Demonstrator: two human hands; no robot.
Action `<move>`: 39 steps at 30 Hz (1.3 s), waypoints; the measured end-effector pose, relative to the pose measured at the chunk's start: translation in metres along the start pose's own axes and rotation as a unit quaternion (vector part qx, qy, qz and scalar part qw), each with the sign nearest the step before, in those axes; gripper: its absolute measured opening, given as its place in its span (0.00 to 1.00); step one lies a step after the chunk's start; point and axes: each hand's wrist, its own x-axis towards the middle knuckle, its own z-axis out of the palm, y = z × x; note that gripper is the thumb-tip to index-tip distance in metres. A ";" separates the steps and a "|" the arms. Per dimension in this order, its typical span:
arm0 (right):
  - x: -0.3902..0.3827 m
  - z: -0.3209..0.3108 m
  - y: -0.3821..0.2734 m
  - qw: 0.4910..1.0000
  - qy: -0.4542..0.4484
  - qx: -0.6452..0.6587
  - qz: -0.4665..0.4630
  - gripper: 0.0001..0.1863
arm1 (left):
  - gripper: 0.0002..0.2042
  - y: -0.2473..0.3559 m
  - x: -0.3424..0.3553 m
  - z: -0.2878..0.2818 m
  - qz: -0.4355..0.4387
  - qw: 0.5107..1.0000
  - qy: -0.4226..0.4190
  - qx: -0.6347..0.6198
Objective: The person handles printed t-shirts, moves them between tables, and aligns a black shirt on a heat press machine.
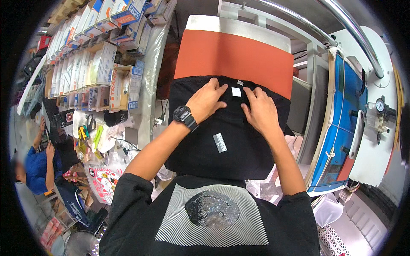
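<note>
A black T-shirt (194, 149) lies over the orange-red pad (230, 53) of a press bed, its neck end across the pad. My left hand (207, 101), below a black wristwatch, rests on the cloth with thumb and fingers apart. On the other side of the neck area, my right hand (261, 110) also touches the shirt, fingers spread. Between the two hands sit a small white square (235, 91) and a tiny neck label (241, 83). Lower on the shirt is a grey printed label (220, 143). Neither hand visibly holds anything.
At the right stands a press machine with a blue padded panel (335, 128), a chrome tube (358, 32) and a pressure gauge (379, 105). Boxes of flat packs (100, 64) fill the left table, with scissors (90, 123) nearby. A person in blue (40, 166) works far left.
</note>
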 end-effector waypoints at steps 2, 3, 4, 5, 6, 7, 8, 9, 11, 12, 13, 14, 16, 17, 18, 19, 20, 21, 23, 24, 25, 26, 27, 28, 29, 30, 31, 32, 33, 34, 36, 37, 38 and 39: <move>-0.003 -0.016 -0.003 0.996 -0.084 0.004 0.024 0.36 | 0.33 0.001 -0.004 -0.004 -0.008 1.000 -0.024 0.012; -0.001 -0.017 -0.004 0.993 -0.110 0.011 0.041 0.45 | 0.35 0.002 -0.005 -0.004 -0.018 0.999 -0.029 0.016; 0.000 -0.015 -0.003 0.993 -0.107 0.026 0.036 0.45 | 0.37 0.004 -0.006 -0.004 -0.028 0.999 -0.035 0.020; 0.003 -0.012 0.000 0.994 -0.102 0.039 0.031 0.45 | 0.39 0.007 -0.004 -0.002 -0.026 0.999 -0.031 0.027; 0.003 -0.011 0.002 0.994 -0.097 0.052 0.026 0.45 | 0.40 0.010 -0.002 0.000 -0.024 0.999 -0.027 0.034; 0.003 -0.011 0.003 0.993 -0.093 0.062 0.027 0.44 | 0.41 0.011 -0.001 0.001 -0.022 0.999 -0.024 0.041; 0.002 -0.011 0.004 0.993 -0.090 0.072 0.025 0.44 | 0.42 0.008 0.001 0.000 -0.017 0.999 -0.035 0.020; 0.001 -0.011 0.004 0.993 -0.087 0.083 0.024 0.44 | 0.42 0.004 0.004 -0.001 -0.012 0.999 -0.047 -0.001; 0.000 -0.012 0.006 0.988 -0.102 0.108 0.039 0.43 | 0.44 -0.005 0.007 -0.003 -0.003 0.995 -0.069 -0.077; -0.001 -0.013 0.007 0.986 -0.109 0.120 0.048 0.43 | 0.44 -0.009 0.007 -0.003 -0.003 0.994 -0.071 -0.078; 0.001 -0.010 0.007 0.987 -0.103 0.113 0.043 0.43 | 0.44 -0.011 0.007 -0.001 -0.004 0.994 -0.074 -0.079; 0.004 -0.006 0.008 0.989 -0.097 0.105 0.041 0.43 | 0.44 -0.010 0.006 -0.001 -0.004 0.994 -0.078 -0.081; 0.006 -0.006 0.005 0.992 -0.090 0.071 0.046 0.43 | 0.42 0.004 0.008 0.008 -0.032 0.997 -0.058 0.037; 0.007 -0.007 -0.001 0.994 -0.086 0.046 0.051 0.43 | 0.42 0.011 0.011 0.024 -0.052 0.991 -0.032 0.120; 0.005 -0.006 -0.007 0.995 -0.080 0.024 0.061 0.43 | 0.41 0.026 0.014 0.032 -0.066 0.976 -0.010 0.205; -0.002 -0.003 -0.013 0.995 -0.063 0.000 0.078 0.38 | 0.38 0.041 0.014 0.040 -0.115 0.974 -0.014 0.193; -0.012 0.000 -0.021 0.998 -0.002 -0.008 0.070 0.37 | 0.40 0.051 0.012 0.041 -0.106 0.972 -0.010 0.209; -0.023 0.002 -0.031 0.997 0.061 -0.017 0.053 0.35 | 0.42 0.041 0.011 0.043 -0.116 0.978 0.011 0.171; -0.052 0.005 -0.054 0.988 0.149 0.012 0.046 0.26 | 0.46 0.008 0.004 0.044 -0.090 0.991 0.035 0.092; -0.068 0.014 -0.062 0.984 0.161 0.024 0.076 0.19 | 0.47 -0.004 0.000 0.039 -0.052 0.997 0.039 0.050; -0.085 0.022 -0.071 0.987 0.104 0.048 0.114 0.15 | 0.47 -0.006 0.000 0.030 -0.067 0.998 0.001 -0.005; -0.099 0.032 -0.080 0.990 0.048 0.035 0.126 0.15 | 0.46 -0.006 -0.001 0.025 -0.063 0.997 0.010 -0.032; -0.110 0.037 -0.092 0.990 0.017 0.028 0.135 0.17 | 0.46 -0.005 -0.003 0.021 -0.056 0.996 0.017 -0.060; -0.115 0.045 -0.102 0.986 0.047 0.066 0.149 0.16 | 0.45 -0.005 -0.007 0.020 -0.051 0.995 0.022 -0.087; -0.119 0.053 -0.105 0.987 0.060 0.073 0.132 0.14 | 0.38 -0.004 -0.010 0.020 -0.030 0.993 0.044 -0.105; -0.121 0.056 -0.105 0.987 0.071 0.083 0.117 0.12 | 0.35 0.004 -0.016 0.015 -0.011 0.990 0.066 -0.125; -0.120 0.054 -0.102 0.987 0.063 0.105 0.103 0.11 | 0.32 0.011 -0.023 0.010 0.008 0.985 0.088 -0.145; -0.117 0.051 -0.099 0.986 0.054 0.130 0.087 0.10 | 0.28 0.017 -0.033 0.004 0.026 0.980 0.111 -0.164; -0.116 0.049 -0.095 0.985 0.045 0.152 0.073 0.09 | 0.24 0.022 -0.048 0.004 0.020 0.975 0.128 -0.183; -0.116 0.045 -0.089 0.970 0.009 0.232 0.078 0.09 | 0.19 0.025 -0.065 0.006 0.013 0.968 0.146 -0.203; -0.119 0.032 -0.081 0.915 -0.068 0.388 0.081 0.08 | 0.16 0.027 -0.103 0.016 0.036 0.952 0.104 -0.285; -0.120 0.020 -0.083 0.912 -0.072 0.395 0.081 0.07 | 0.14 0.034 -0.119 0.013 0.039 0.962 0.068 -0.262; -0.121 0.016 -0.083 0.908 -0.069 0.405 0.084 0.08 | 0.12 0.041 -0.133 0.011 0.041 0.970 0.032 -0.238; -0.122 0.014 -0.081 0.903 -0.066 0.416 0.087 0.08 | 0.09 0.040 -0.140 0.018 0.003 0.960 0.004 -0.279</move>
